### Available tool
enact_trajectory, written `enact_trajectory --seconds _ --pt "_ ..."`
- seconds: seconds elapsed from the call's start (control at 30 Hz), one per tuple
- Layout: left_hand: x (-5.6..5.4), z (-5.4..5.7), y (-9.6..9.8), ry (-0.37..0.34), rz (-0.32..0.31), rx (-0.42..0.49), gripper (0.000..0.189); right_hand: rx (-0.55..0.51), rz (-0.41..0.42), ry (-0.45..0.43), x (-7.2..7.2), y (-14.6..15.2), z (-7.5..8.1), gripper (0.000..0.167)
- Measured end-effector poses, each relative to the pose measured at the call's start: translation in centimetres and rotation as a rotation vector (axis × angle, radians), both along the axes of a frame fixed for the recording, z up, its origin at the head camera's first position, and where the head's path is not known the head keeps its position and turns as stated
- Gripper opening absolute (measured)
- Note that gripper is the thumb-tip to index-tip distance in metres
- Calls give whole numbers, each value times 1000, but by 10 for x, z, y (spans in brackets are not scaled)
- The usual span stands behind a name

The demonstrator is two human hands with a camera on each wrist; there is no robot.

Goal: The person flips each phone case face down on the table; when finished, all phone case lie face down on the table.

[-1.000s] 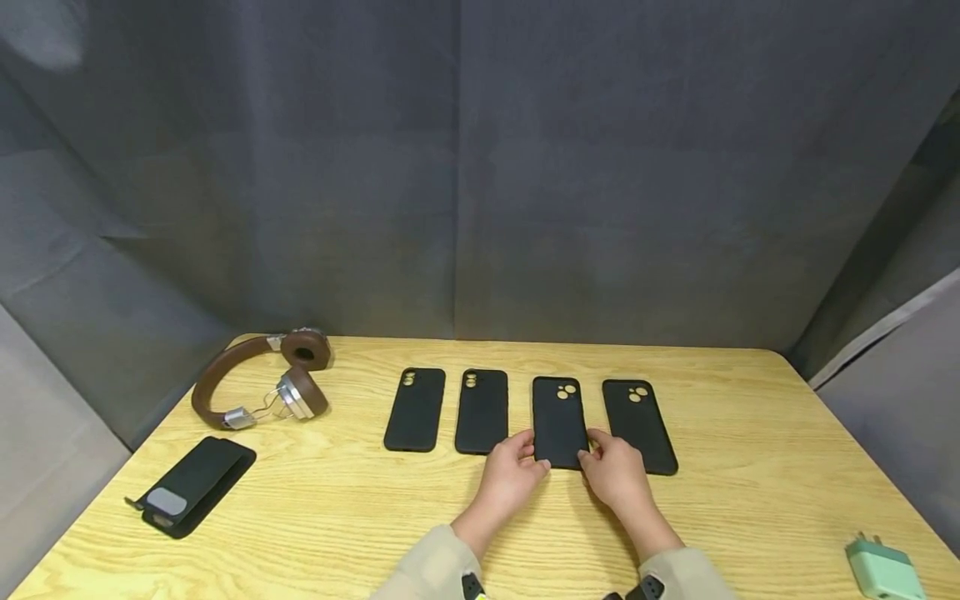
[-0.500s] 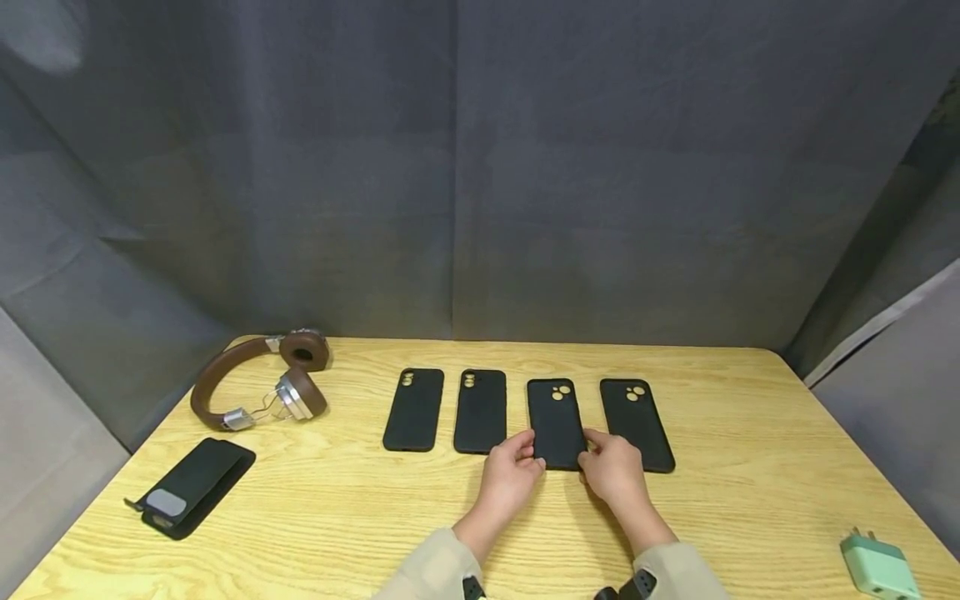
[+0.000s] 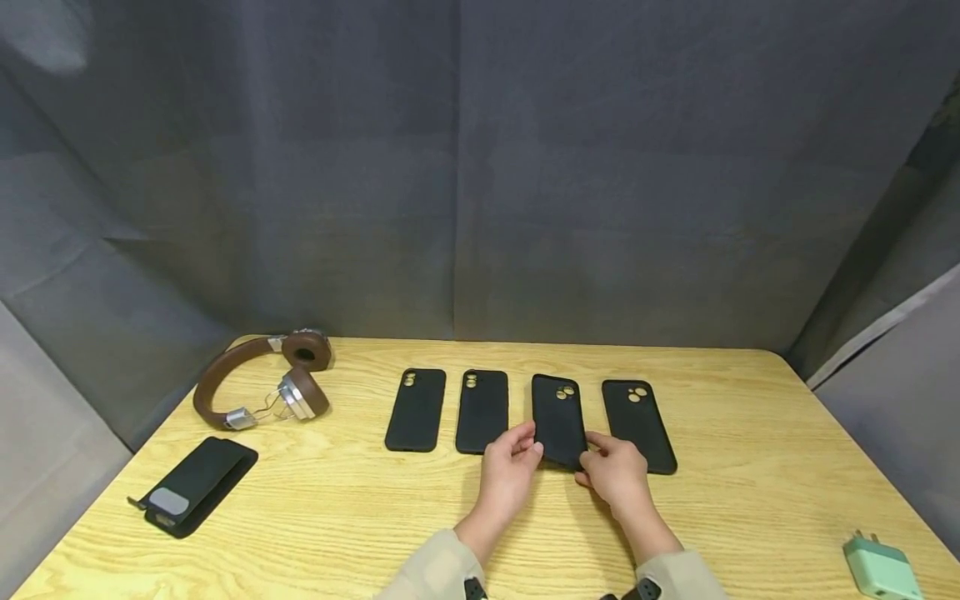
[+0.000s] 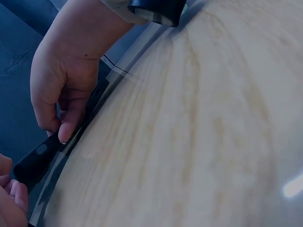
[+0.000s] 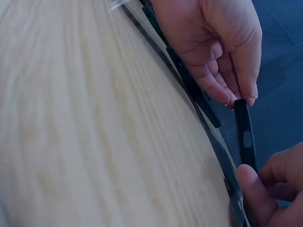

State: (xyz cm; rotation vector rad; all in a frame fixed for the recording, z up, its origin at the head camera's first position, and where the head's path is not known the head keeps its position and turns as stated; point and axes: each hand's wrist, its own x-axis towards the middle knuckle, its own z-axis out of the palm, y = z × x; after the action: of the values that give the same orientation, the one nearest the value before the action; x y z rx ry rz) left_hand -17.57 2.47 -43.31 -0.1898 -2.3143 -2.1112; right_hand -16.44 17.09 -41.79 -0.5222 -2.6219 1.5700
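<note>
A black phone case (image 3: 558,421) with camera cutouts at its top right is held between both hands at its lower end, its left side raised above the table. My left hand (image 3: 508,475) pinches the left edge with thumb and fingers. On the opposite edge, near the lower corner, my right hand (image 3: 615,475) grips the case. The right wrist view shows the end of the case with its oval port opening, my right hand (image 5: 279,189) close below and my left hand (image 5: 213,47) above. In the left wrist view, my right hand (image 4: 66,80) holds the far end.
Two black phone cases, one far left (image 3: 416,410) and one nearer (image 3: 482,412), lie left of the held one; another case (image 3: 639,425) lies right. Brown headphones (image 3: 225,375), a black folding case (image 3: 198,483) and a green charger plug (image 3: 881,568) sit on the wooden table (image 3: 337,517).
The held case has tilted, its left side rising off the table. My left hand's thumb has moved up along its edge. The other objects stay in place.
</note>
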Motion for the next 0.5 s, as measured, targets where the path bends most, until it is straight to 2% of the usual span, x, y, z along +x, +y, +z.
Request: enact_trajectory --seconds 0.27,0.5 --pt "-3 8 1 49 41 112 27 -108 -31 42 0 -5 5 44" --pt "-6 17 1 68 87 237 22 -301 -25 77 -1 -12 4 45"
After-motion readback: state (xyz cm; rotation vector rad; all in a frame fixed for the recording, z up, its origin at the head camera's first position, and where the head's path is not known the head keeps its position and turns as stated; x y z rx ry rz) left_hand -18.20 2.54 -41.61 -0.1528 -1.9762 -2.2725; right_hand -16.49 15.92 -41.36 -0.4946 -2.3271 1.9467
